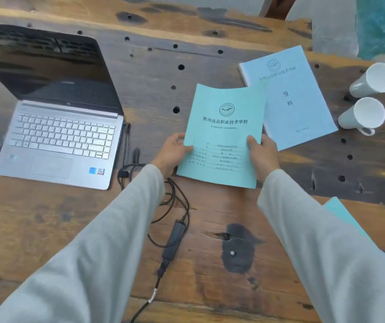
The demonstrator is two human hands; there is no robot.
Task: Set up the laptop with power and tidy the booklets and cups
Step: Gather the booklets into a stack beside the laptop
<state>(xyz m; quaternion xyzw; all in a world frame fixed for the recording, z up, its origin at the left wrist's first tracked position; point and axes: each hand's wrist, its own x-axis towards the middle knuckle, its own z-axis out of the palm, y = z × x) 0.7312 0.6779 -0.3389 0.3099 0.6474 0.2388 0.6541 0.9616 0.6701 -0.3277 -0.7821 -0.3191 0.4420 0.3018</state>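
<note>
Right now we have both hands on the teal booklet (221, 136), left hand (171, 153) pinching its left edge and right hand (262, 155) gripping the right edge, thumbs on the cover. Holding it by both sides keeps the thin cover flat and lets us steer it, probably toward the pale blue booklet (289, 96) lying just to the right and farther off, whose near-left corner it already overlaps. A sliver of another teal booklet (345, 215) peeks out behind our right sleeve, so we judge the stacking is only begun. Over on the left the laptop (58, 136) sits open, screen dark, with the power adapter (174, 238) and its looped cable on the worktop (58, 217) between our arms; whether it is plugged in, we cannot tell. Far right, two white cups (368, 99) lie on their sides, touching, not yet tidied.
</note>
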